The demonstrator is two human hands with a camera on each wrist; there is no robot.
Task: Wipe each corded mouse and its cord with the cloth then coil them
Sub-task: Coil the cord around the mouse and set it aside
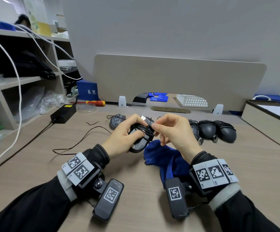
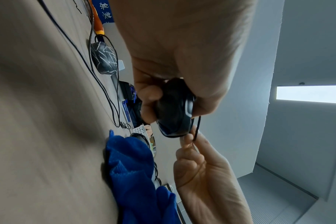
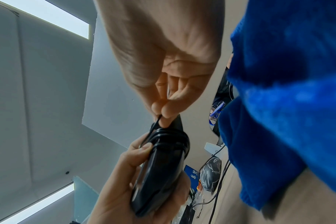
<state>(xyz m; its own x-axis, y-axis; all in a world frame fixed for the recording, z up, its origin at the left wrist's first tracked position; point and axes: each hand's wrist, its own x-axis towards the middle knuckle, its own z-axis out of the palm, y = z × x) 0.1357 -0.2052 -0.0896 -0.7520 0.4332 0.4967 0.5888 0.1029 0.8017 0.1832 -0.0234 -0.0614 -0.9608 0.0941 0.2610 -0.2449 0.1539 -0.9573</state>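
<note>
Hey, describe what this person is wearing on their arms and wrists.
Both arms wear black sleeves with pale stitching at the cuffs. Bare left hand and right hand. Each wrist carries a grey band with white square-coded tags, the right labelled R1, R2, plus a black camera block with its own coded tag.

The person is wearing black sleeves (image 1: 35, 203) with pale stitching at the cuffs, and grey knit cuffs are showing beneath them. Each wrist is carrying a black bracket faced with pale grey tiles bearing black-and-white square fiducial markers (image 1: 209, 173); the right ones are reading R1 and R2. A dark wrist camera block (image 1: 109, 198), marked with another square code, is hanging below each bracket on a ball joint.
</note>
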